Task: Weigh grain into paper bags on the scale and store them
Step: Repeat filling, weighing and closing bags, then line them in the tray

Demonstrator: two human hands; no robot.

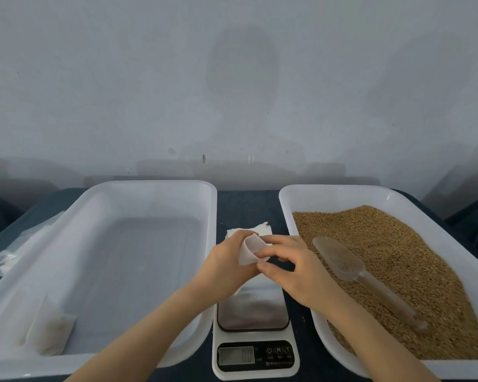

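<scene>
Closest to me sits the white digital kitchen scale [255, 357] with its steel platform, on the dark blue table [246, 205]. Above the platform I hold one small white paper bag [250, 250]. My left hand [226, 260] curls round its side, and my right hand [290, 268] pinches its edge between thumb and finger. Brown grain [398, 257] fills the white plastic tray on my right [284, 205], with a clear plastic scoop [340, 257] lying on it. The white plastic tray on my left [149, 186] holds one filled bag [50, 332] in its near corner.
</scene>
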